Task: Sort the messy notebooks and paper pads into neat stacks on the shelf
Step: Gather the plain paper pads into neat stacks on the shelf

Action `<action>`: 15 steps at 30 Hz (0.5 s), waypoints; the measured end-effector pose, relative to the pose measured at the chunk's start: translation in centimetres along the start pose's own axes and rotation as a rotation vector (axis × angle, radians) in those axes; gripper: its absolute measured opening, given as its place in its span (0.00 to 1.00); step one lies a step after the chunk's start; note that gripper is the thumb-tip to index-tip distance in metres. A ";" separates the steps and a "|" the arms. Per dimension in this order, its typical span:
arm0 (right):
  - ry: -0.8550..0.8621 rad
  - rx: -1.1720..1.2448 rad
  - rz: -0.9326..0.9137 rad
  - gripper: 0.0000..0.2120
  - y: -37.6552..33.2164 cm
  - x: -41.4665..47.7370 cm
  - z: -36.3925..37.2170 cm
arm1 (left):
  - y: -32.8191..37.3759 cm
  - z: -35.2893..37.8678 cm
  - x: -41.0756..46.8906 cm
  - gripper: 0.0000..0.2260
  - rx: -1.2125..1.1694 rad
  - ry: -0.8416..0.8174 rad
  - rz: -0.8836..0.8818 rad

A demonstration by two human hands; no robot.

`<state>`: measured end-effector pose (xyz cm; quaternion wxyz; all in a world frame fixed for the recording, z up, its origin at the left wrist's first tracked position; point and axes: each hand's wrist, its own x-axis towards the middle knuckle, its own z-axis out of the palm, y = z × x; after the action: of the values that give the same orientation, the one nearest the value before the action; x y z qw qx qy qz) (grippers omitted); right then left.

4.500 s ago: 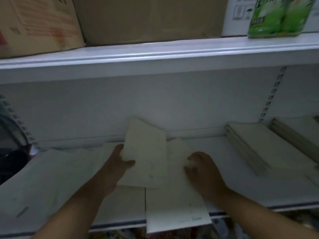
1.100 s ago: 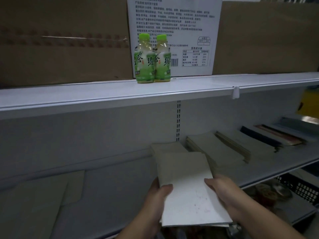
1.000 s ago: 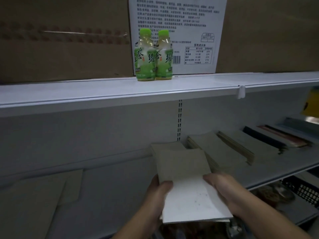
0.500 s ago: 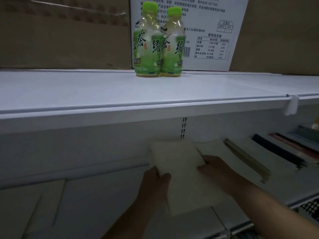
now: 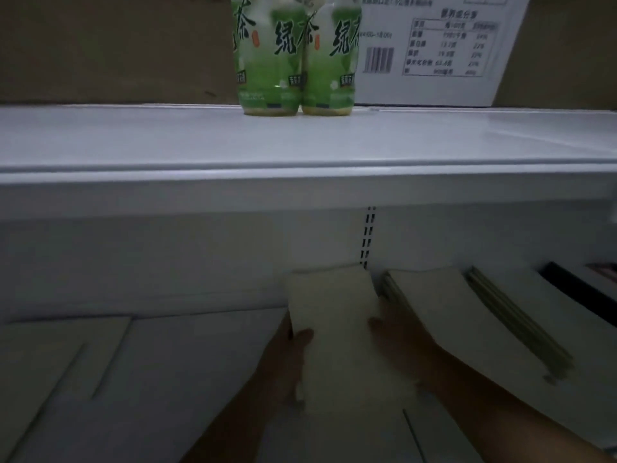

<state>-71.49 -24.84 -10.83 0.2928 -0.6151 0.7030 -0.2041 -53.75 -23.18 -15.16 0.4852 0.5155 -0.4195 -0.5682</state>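
A small stack of pale paper pads (image 5: 337,322) lies deep on the white lower shelf (image 5: 187,379), its far edge near the back wall. My left hand (image 5: 283,359) grips its left edge, thumb on top. My right hand (image 5: 397,342) holds its right edge. Just right of it sits a neat stack of cream notebooks (image 5: 444,305), and beyond that another stack (image 5: 534,322). Loose pale notebooks (image 5: 50,355) lie flat at the far left of the shelf.
The upper shelf (image 5: 300,142) juts out close overhead, carrying two green tea bottles (image 5: 297,58) and cardboard boxes (image 5: 110,45). Dark-edged notebooks (image 5: 581,289) lie at the far right. A slotted upright (image 5: 367,238) runs down the back wall.
Both hands have carried the pad stack from the loose pile on the left to the right and pushed it in beside the neat stacks; the camera has come closer under the upper shelf.
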 end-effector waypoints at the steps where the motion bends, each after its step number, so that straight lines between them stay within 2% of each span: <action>1: 0.018 -0.026 -0.016 0.19 0.3 0.0 0.1 | 0.1 0.1 -0.2 0.18 0.017 0.017 -0.003; 3: 0.075 -0.112 -0.051 0.20 0.6 0.2 0.3 | 0.5 0.6 -0.6 0.17 0.025 0.069 -0.007; 6: 0.168 -0.280 -0.153 0.26 0.7 -0.1 0.9 | 1.1 1.4 -1.7 0.14 -0.022 0.119 -0.029; 9: 0.199 -0.149 -0.206 0.29 1.2 -0.3 1.0 | 1.3 1.8 -2.6 0.13 0.017 0.164 -0.053; 15: 0.168 -0.076 -0.211 0.22 1.5 -0.1 1.2 | 1.5 1.8 -3.3 0.15 0.214 0.224 -0.064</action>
<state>-71.77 -24.38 -12.65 0.1864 -0.6770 0.6637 -0.2577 -55.36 -20.20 -12.93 0.4530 0.6374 -0.4044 -0.4744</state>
